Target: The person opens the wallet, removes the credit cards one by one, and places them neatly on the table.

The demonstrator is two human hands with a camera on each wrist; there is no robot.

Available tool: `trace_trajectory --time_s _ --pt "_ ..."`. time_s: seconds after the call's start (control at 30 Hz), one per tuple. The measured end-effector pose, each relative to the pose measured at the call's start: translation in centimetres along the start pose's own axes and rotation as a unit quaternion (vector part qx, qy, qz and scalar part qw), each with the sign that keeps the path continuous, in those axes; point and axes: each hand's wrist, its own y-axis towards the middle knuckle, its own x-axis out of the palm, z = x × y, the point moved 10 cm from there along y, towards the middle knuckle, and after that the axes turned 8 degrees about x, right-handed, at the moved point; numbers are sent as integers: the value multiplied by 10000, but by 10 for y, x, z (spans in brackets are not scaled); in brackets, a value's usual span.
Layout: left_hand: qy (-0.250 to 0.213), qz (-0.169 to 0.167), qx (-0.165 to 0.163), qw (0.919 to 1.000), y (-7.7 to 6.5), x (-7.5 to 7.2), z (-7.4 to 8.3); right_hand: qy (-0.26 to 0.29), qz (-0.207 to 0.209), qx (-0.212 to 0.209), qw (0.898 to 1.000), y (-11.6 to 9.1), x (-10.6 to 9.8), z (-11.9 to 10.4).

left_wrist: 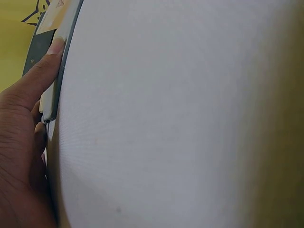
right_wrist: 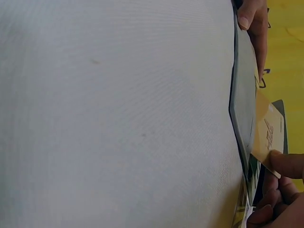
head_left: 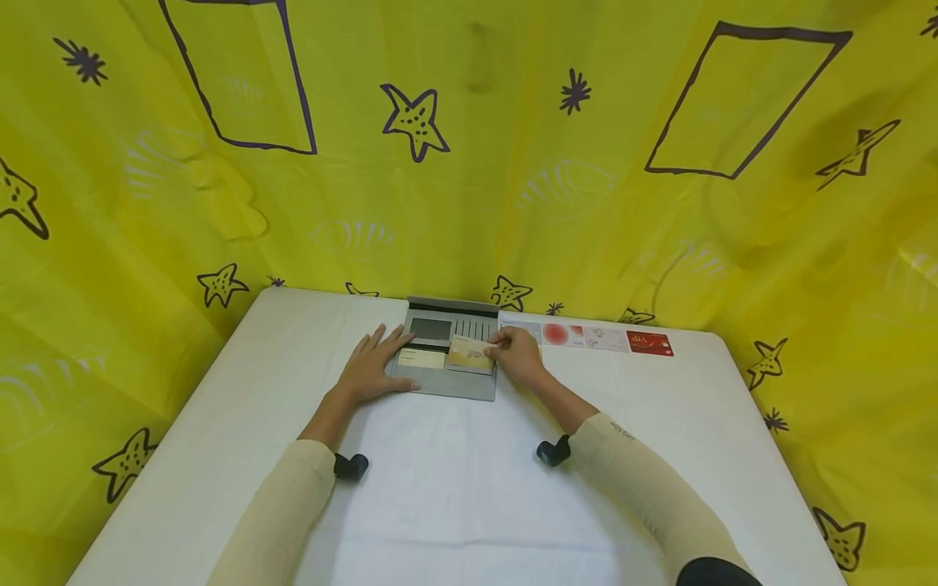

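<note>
We see a grey wallet (head_left: 447, 386) lying open at twelve o'clock on the white table (head_left: 454, 488), near its far edge. Taking the wallet as our dial, the left hand (head_left: 369, 369) comes in from nine o'clock with its fingers spread, fingertips over the left edge and thumb resting on the lower part. From three o'clock the right hand (head_left: 519, 356) pinches a tan card (head_left: 467, 353) between thumb and fingers, over the wallet's right half; we cannot tell how far the card sits in the pocket there. A cream card (head_left: 421, 359) shows at eight o'clock, in the wallet's lower left pocket. Out towards three o'clock, beyond the right hand, we find a row of cards, among them one with a red circle (head_left: 563, 335) and, farthest out, a red card (head_left: 649, 343). A yellow curtain (head_left: 469, 187) with starfish drawings hangs behind, at twelve.
</note>
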Motion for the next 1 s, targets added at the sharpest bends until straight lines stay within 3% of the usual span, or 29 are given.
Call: trace_trajectory --time_s 0.43,0.77,1.0 --pt "58 -25 -110 9999 0 -1 1 16 201 -246 9995 2 -2 -2" --pt "17 32 -60 10000 -1 -1 3 -55 -261 -42 9996 1 4 2" --pt "78 96 -12 9999 0 -1 2 -408 -430 -219 9980 0 9 -1"
